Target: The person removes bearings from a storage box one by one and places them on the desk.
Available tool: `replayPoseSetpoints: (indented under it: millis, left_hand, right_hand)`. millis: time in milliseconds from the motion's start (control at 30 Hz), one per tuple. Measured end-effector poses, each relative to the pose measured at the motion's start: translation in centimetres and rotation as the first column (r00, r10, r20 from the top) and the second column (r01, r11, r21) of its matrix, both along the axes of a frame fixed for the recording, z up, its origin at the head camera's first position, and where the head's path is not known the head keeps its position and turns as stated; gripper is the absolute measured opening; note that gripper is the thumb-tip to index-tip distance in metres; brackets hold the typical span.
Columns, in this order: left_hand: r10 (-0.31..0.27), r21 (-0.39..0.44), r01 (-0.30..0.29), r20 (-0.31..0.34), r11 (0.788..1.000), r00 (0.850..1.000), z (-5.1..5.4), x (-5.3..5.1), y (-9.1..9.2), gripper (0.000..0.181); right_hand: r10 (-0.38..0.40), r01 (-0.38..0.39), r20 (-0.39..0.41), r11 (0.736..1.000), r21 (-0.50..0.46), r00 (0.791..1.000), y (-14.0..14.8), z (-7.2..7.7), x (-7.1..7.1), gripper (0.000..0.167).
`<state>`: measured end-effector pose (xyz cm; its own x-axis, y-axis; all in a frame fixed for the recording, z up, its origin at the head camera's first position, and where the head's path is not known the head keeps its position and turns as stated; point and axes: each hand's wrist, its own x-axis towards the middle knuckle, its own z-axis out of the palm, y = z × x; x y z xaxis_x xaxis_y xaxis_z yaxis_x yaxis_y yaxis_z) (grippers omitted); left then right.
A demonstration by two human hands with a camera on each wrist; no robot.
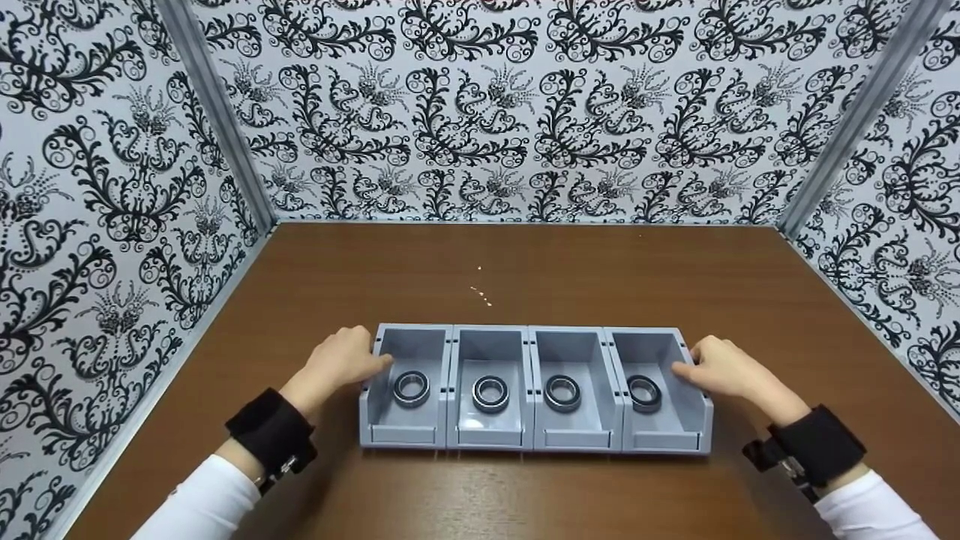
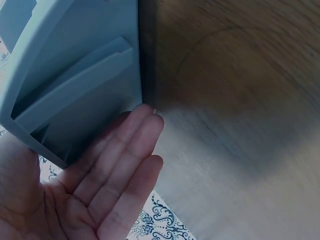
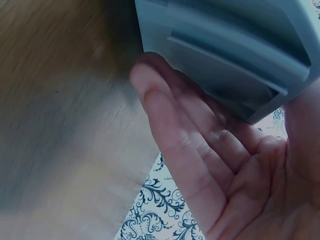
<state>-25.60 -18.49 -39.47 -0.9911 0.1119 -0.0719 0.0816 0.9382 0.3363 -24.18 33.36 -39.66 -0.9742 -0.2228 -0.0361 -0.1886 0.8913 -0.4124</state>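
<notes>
A row of several grey-blue plastic storage bins (image 1: 491,440) stands side by side on the table, each holding one ring-shaped ball bearing, such as the leftmost bearing (image 1: 412,403) and the rightmost bearing (image 1: 645,408). My left hand (image 1: 345,358) grips the row's left end, thumb over the side wall's rim. In the left wrist view its fingers (image 2: 125,155) lie against the bin's outer side (image 2: 90,95). At the opposite end my right hand (image 1: 727,366) holds the rightmost bin the same way, its fingers (image 3: 175,135) along the outer wall (image 3: 220,65).
The brown wooden table (image 1: 337,277) extends around the bins. Patterned black-and-white walls (image 1: 495,112) enclose its back and sides, with grey metal posts (image 1: 225,112) at the corners. Small pale marks (image 1: 481,294) lie on the tabletop behind the row.
</notes>
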Motion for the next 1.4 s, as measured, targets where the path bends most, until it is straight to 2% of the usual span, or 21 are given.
replayPoseSetpoints:
  millis: [267,300,500,533,700,1200,1400]
  left_hand:
    - [-0.005,0.058,0.005,-0.003,0.998,1.0,-0.2,-0.1,-0.3,0.043]
    - [-0.019,0.067,0.02,-0.024,0.998,1.0,-1.0,-0.6,-0.7,0.043]
    - [0.001,0.078,0.0,-0.011,0.997,1.0,-0.9,-0.7,-0.5,0.043]
    - [0.019,0.074,-0.02,0.015,0.997,1.0,-0.1,-0.2,0.0,0.043]
    - [0.033,0.065,-0.034,0.021,0.997,0.999,0.1,-0.2,0.3,0.044]
    - [0.051,0.079,-0.05,-0.004,0.996,0.999,-0.5,-1.4,0.3,0.042]
    - [0.057,0.099,-0.056,-0.008,0.993,0.998,-0.7,-1.7,0.4,0.046]
  right_hand:
    - [-0.011,0.011,-0.007,1.0,0.005,1.0,-0.1,-0.1,0.0,0.045]
    - [-0.011,0.011,-0.011,1.0,0.005,1.0,-0.1,-0.1,0.0,0.045]
    - [-0.014,0.014,-0.03,1.0,0.002,0.999,-0.1,-0.2,0.1,0.047]
    - [-0.016,0.016,-0.031,1.0,0.001,0.999,-0.1,-0.3,0.1,0.047]
    - [-0.027,0.027,-0.027,1.0,-0.002,0.999,-0.1,-0.4,-0.2,0.046]
    - [-0.082,0.081,-0.025,0.996,-0.045,0.996,-0.4,-0.7,-0.8,0.04]
    - [-0.095,0.094,-0.044,0.995,-0.038,0.994,-0.4,-0.8,-1.1,0.044]
